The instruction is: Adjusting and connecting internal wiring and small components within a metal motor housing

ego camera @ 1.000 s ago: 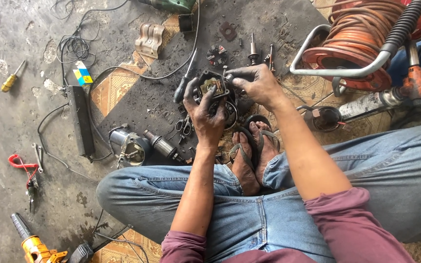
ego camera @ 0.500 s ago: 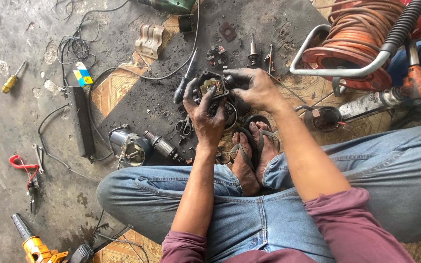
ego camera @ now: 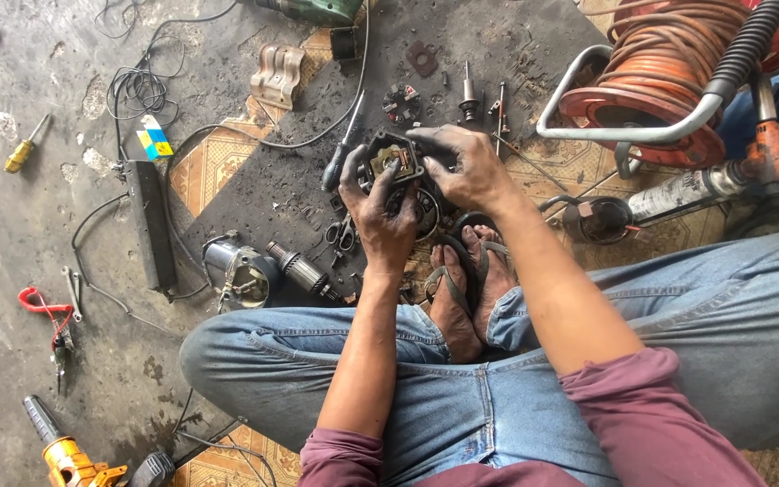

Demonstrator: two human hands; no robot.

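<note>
While the left hand and the right hand both clasp a small black housing above the sandalled feet, grimy fingers pressed closed around its edges, clutter crowds the black mat; a dark-handled screwdriver lies just left of the hands; a motor armature and round metal casing sit by the left knee; an orange cable reel stands to the right; red pliers lie well apart on concrete
</note>
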